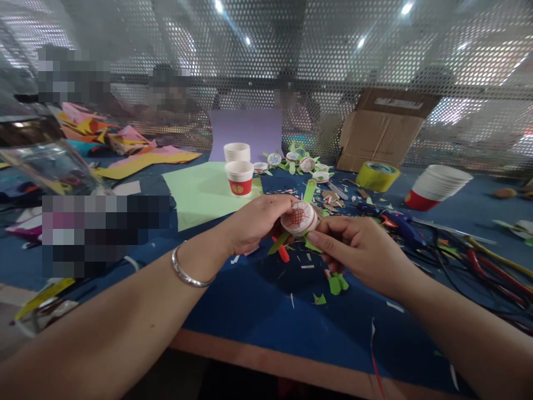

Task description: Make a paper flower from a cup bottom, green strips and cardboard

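Between my hands, above the blue table, is a small paper-cup turtle (298,218). Its white round top carries a red grid drawing, and green paper strips stick out around it. My left hand (266,219) grips its left side, fingers closed and partly hidden behind it. My right hand (353,241) pinches the lower right edge by a green strip, thumb on the near side. Green paper scraps (336,283) lie on the table below my right hand. Beyond my hands, several similar turtles (307,164) sit in a cluster, some with blue drawings.
Paper cups (239,178) stand on light green paper (195,194); more stacked cups (437,186) lean at right. Yellow tape (378,176), a blue glue gun (412,233) and tangled cables (478,272) lie on the right. A glass jar (50,161) stands left; a cardboard box (383,130) is behind.
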A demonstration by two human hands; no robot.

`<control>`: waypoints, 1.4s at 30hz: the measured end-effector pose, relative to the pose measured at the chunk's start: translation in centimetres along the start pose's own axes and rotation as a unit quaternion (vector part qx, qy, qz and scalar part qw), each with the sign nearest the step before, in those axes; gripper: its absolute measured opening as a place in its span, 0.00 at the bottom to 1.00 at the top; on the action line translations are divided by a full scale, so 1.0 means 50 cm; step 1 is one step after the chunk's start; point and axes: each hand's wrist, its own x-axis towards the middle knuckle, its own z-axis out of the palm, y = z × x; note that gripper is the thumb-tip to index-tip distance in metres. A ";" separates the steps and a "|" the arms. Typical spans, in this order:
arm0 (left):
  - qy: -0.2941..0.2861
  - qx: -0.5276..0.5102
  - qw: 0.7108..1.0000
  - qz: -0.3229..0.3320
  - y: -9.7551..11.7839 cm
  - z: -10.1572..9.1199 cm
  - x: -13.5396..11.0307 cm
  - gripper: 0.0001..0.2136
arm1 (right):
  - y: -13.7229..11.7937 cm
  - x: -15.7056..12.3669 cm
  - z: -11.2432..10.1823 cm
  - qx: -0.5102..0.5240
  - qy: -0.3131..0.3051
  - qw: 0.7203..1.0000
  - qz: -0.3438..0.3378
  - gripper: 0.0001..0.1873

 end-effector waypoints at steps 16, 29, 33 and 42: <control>-0.009 0.009 1.000 -0.002 -0.003 -0.007 0.000 0.08 | -0.001 0.000 0.002 -0.020 -0.005 1.000 0.007 0.19; -0.008 0.026 1.000 0.004 -0.004 -0.009 0.000 0.08 | 0.003 0.002 0.000 -0.010 -0.004 1.000 0.007 0.19; -0.015 0.008 1.000 0.005 -0.007 -0.010 0.001 0.07 | 0.001 0.002 -0.001 0.005 -0.015 1.000 0.016 0.16; -0.012 -0.046 0.999 -0.019 0.000 -0.013 0.005 0.08 | -0.003 0.001 -0.005 0.055 -0.033 0.997 0.049 0.16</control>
